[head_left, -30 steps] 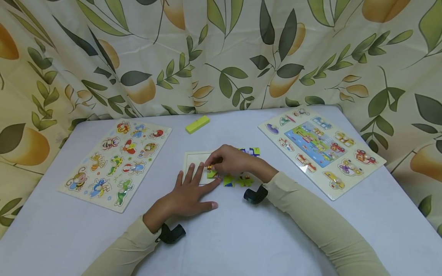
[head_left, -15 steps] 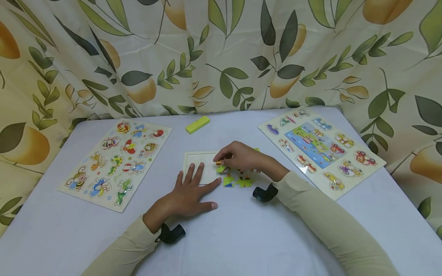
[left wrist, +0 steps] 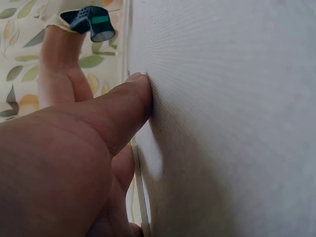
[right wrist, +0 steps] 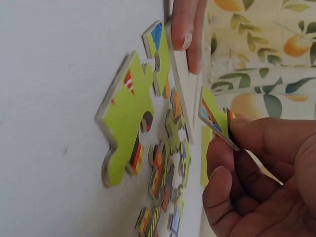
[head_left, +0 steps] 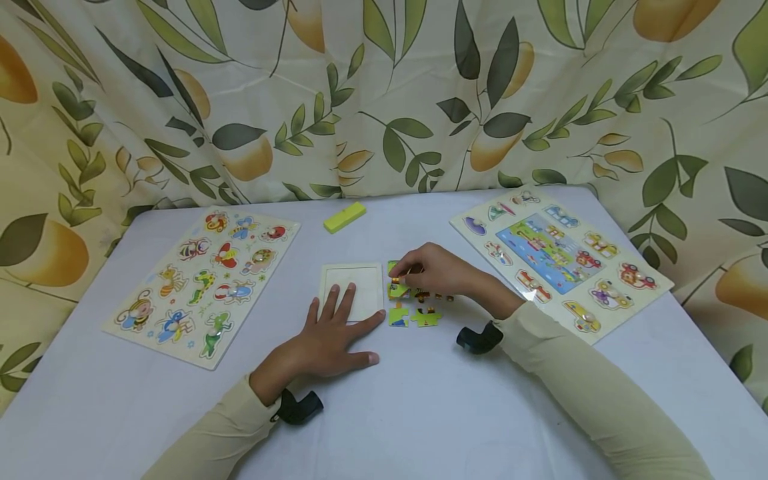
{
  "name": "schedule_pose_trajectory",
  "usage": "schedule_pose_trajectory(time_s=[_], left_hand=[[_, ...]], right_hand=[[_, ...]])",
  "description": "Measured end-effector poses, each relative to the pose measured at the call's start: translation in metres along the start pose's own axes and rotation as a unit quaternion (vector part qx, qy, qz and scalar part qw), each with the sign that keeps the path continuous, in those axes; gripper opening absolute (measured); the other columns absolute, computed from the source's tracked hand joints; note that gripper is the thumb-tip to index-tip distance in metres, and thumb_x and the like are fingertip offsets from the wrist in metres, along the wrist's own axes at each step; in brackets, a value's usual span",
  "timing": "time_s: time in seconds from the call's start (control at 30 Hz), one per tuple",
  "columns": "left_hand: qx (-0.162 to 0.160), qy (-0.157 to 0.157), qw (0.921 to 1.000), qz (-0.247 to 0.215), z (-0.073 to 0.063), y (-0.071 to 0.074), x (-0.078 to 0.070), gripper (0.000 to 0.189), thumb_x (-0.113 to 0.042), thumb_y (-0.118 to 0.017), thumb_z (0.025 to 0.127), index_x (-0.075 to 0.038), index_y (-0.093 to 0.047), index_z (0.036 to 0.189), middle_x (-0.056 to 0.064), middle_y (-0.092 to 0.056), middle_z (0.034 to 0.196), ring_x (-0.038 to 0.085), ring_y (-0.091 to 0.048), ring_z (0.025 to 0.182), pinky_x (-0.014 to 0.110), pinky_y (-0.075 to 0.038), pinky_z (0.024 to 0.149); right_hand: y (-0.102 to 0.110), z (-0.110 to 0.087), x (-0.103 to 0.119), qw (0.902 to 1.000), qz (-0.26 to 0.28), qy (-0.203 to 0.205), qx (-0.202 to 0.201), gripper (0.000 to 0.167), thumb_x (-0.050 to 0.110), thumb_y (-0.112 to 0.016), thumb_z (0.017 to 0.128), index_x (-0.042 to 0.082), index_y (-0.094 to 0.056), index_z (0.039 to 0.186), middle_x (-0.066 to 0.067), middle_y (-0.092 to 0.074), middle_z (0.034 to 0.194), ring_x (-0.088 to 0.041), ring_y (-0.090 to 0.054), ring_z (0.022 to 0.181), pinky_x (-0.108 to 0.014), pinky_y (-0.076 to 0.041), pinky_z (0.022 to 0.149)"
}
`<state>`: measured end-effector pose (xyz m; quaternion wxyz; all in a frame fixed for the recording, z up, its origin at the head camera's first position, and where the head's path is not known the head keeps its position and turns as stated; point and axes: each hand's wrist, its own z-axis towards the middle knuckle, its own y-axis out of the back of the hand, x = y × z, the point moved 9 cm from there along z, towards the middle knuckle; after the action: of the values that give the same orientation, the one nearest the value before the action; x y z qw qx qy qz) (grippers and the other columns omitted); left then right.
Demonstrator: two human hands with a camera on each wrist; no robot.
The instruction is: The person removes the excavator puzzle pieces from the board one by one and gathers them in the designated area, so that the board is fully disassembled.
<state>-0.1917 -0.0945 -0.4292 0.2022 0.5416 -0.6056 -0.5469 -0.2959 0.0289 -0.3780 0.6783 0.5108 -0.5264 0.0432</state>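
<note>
My right hand (head_left: 435, 270) pinches a green jigsaw puzzle piece (right wrist: 216, 114) between thumb and fingers. A thin pale edge (right wrist: 266, 169) also shows within that hand; I cannot tell whether it is a second piece. Below it lie several loose puzzle pieces, among them a green corner-like one (right wrist: 126, 116) and another green one (head_left: 427, 317). To their left is a bare white puzzle frame (head_left: 366, 270). Spread out, my left hand (head_left: 327, 347) lays its fingertips on the frame's near part, while its thumb (left wrist: 131, 96) touches the tablecloth.
An insect peg board (head_left: 204, 283) lies at the left of the white-covered table (head_left: 396, 413). On the right is a vehicle peg board (head_left: 558, 260), close to the right forearm. A yellow-green block (head_left: 345, 217) sits at the back. Behind hangs a leaf-patterned curtain (head_left: 396, 100).
My right hand has moved rightward with the puzzle piece, from over the white frame to above the loose pieces. The frame now shows bare inside. My left hand has stayed in place.
</note>
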Motion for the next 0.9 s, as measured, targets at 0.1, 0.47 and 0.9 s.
schedule_pose_trajectory(time_s=[0.1,0.47,0.9], left_hand=[[0.000,0.000,1.0000,0.000,0.000,0.000,0.000,0.069,-0.060,-0.053,0.092,-0.037,-0.030,0.153,0.017,0.012,0.160,0.040,0.020,0.142,0.063,0.007,0.108],[0.001,0.006,1.0000,0.000,0.000,0.001,0.000,0.068,-0.060,-0.053,0.092,-0.037,-0.031,0.152,0.017,0.011,0.160,0.040,0.019,0.143,0.063,0.007,0.108],[-0.001,0.019,0.9998,-0.005,0.001,0.000,0.001,0.068,-0.059,-0.056,0.091,-0.039,-0.032,0.152,0.014,0.009,0.161,0.038,0.019,0.143,0.061,0.008,0.109]], right_hand=[[0.002,-0.004,-0.003,0.9999,-0.001,-0.008,0.005,0.018,0.002,-0.063,0.093,0.002,-0.073,0.108,-0.004,-0.071,0.103,-0.015,-0.061,0.082,-0.029,-0.050,0.072],[0.012,-0.020,-0.008,0.9998,0.009,-0.017,0.002,0.019,0.001,-0.064,0.091,0.001,-0.072,0.109,-0.003,-0.071,0.100,-0.016,-0.060,0.084,-0.029,-0.051,0.076],[0.015,-0.036,-0.027,0.9982,0.047,-0.024,0.027,0.020,0.000,-0.061,0.092,0.002,-0.074,0.107,-0.005,-0.071,0.100,-0.019,-0.053,0.076,-0.024,-0.039,0.059]])
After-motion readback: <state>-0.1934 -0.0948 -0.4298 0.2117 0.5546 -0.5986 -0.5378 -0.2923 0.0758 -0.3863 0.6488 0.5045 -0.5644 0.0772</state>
